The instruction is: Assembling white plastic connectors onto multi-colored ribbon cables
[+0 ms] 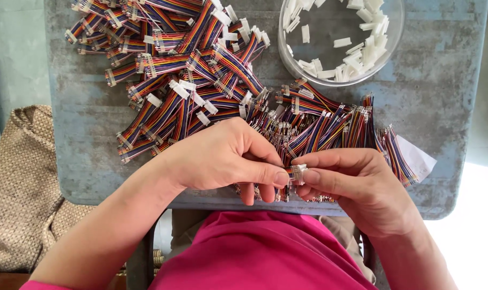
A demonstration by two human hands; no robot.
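Note:
My left hand (222, 158) and my right hand (356, 185) meet above the near edge of a worn grey-blue table (88, 161). Both pinch one small white plastic connector (297, 171) on the end of a short multicoloured ribbon cable; my left thumb and forefinger press it from the left, my right thumb and forefinger from the right. Under my hands lies a heap of striped ribbon cables with bare metal ends (335, 126). A second heap of cables fitted with white connectors (174, 70) spreads across the table's far left.
A clear round bowl (395, 32) holding several loose white connector housings stands at the far right. A white paper scrap (418, 158) pokes out beside the cables. A woven tan bag (24, 193) rests on the floor at left. My pink shirt (260, 252) fills the bottom.

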